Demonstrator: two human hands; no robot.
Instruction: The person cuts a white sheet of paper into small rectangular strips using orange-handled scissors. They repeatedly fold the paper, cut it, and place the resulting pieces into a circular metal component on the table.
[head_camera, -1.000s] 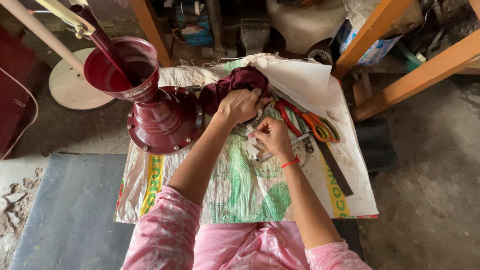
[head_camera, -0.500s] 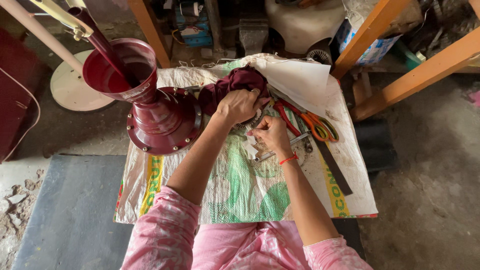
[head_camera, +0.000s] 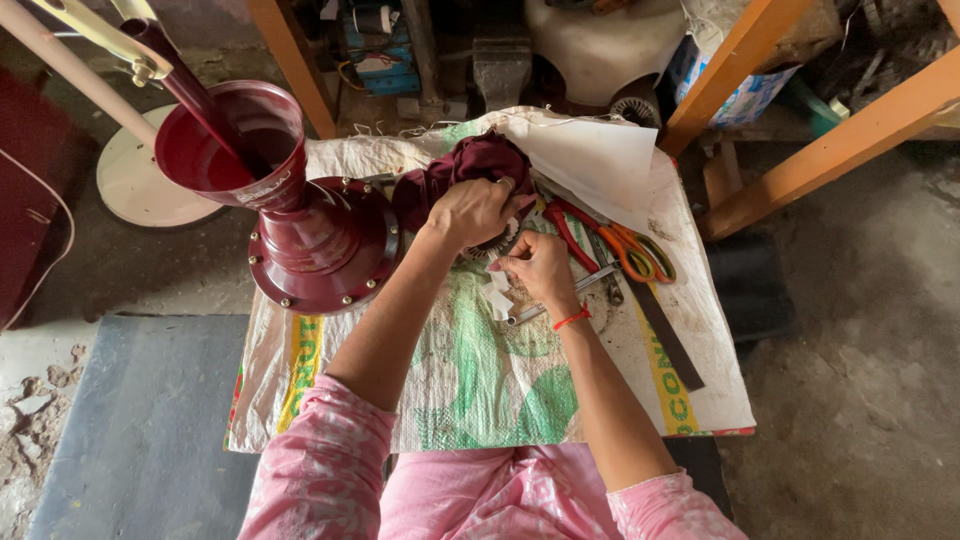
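Currently left hand (head_camera: 470, 210) clamps one crumpled maroon cloth (head_camera: 470, 165) on the woven-sack worktop (head_camera: 480, 380); right hand (head_camera: 540, 270) pinches small white scraps (head_camera: 497, 297). One glossy maroon metal funnel-base (head_camera: 310, 240), one orange-handled scissors (head_camera: 635, 250) alongside.

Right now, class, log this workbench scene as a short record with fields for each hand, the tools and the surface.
left hand: gripping a maroon cloth bundle
right hand: pinching a small white piece, too small to identify
beside left arm: maroon metal funnel base
tools: orange-handled scissors, a spanner
surface: woven sack
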